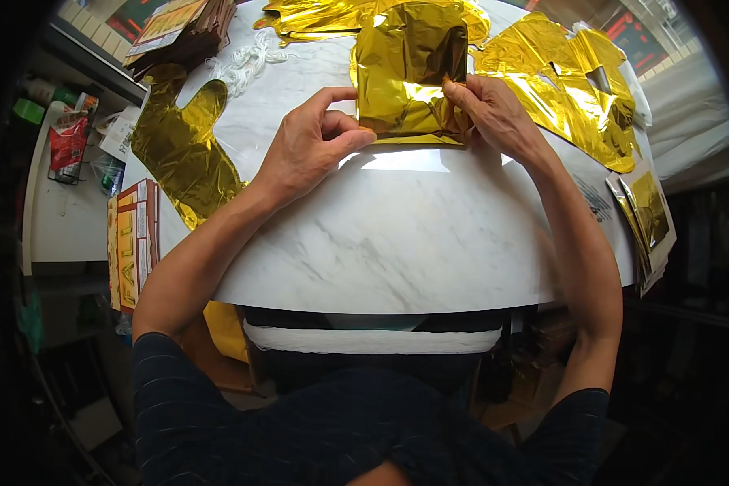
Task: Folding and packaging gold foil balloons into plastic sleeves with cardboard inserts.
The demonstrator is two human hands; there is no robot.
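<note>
A gold foil balloon [405,77], folded into a flat, rough square, lies at the far middle of the marble-patterned table [381,235]. My left hand [316,142] has the thumb on its lower left corner and the index finger along its left edge. The other fingers curl beneath and are partly hidden. With thumb and fingertips, my right hand [494,113] pinches the foil at its right edge. Another gold foil balloon [190,146], flat and curved, lies left of my left forearm. More flat gold foil balloons [563,89] spread out beyond my right hand.
Tangled white string [247,63] lies at the far left, near a stack of printed cards [174,32]. A second card stack [134,243] sits at the left edge. Flat packets with gold foil [646,215] rest at the right edge. A white strand bundle [373,340] stretches below the front edge.
</note>
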